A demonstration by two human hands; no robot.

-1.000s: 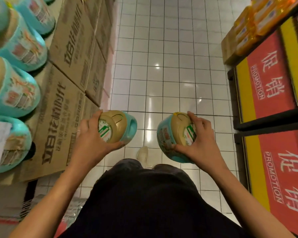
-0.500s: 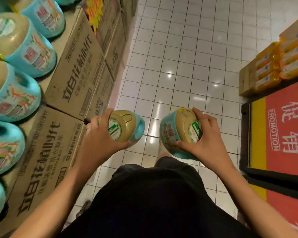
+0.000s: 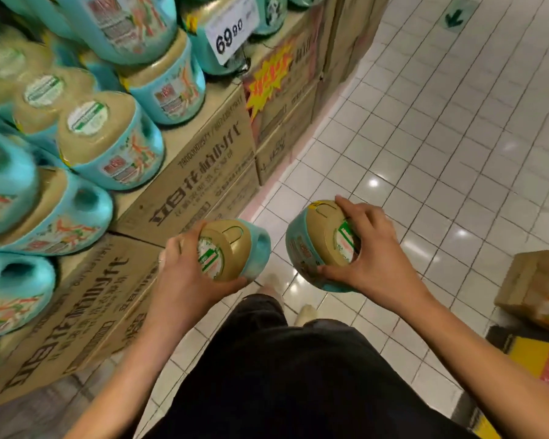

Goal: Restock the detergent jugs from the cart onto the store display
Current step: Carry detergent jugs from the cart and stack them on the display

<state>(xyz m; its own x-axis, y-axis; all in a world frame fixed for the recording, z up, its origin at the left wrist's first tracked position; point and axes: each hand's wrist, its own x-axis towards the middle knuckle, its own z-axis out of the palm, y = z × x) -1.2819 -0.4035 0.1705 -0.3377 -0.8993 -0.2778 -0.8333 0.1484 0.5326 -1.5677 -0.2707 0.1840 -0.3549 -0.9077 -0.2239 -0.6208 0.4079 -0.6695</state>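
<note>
**A:** White tiled floor [image 3: 425, 137] is filling everything from twelve round to four o'clock; what is sitting on the other side?

**B:** Brown printed cartons [image 3: 203, 172] are lying stacked from seven up to twelve o'clock; teal stocked jugs [image 3: 108, 144] with gold tops are standing in rows on them, from eight to eleven o'clock; a price card [image 3: 230, 33] reading 69.90 is poking out at eleven o'clock, and a yellow-and-red starburst sticker [image 3: 268, 80] is showing on a carton face just below it.

**A:** And the hands?

**B:** Both are carrying; the left hand [image 3: 184, 274] is curling round the gold top of the left jug [image 3: 232, 248], thumb hooking under its near edge; that jug is hanging in the air around six o'clock, just beside the carton fronts.

**A:** The other one?

**B:** The right hand [image 3: 371, 255] is gripping the right jug [image 3: 317, 239], fingers spreading over the cap and thumb clamping the lower rim; this jug is hanging over the tiles near five o'clock, apart from the left jug.

**A:** Anything else showing?

**B:** A box of orange packs [image 3: 539, 286] is sitting on the floor at four o'clock; a green arrow [image 3: 454, 19] is marking a tile at one o'clock; dark clothing [image 3: 298, 375] is filling six o'clock.
</note>
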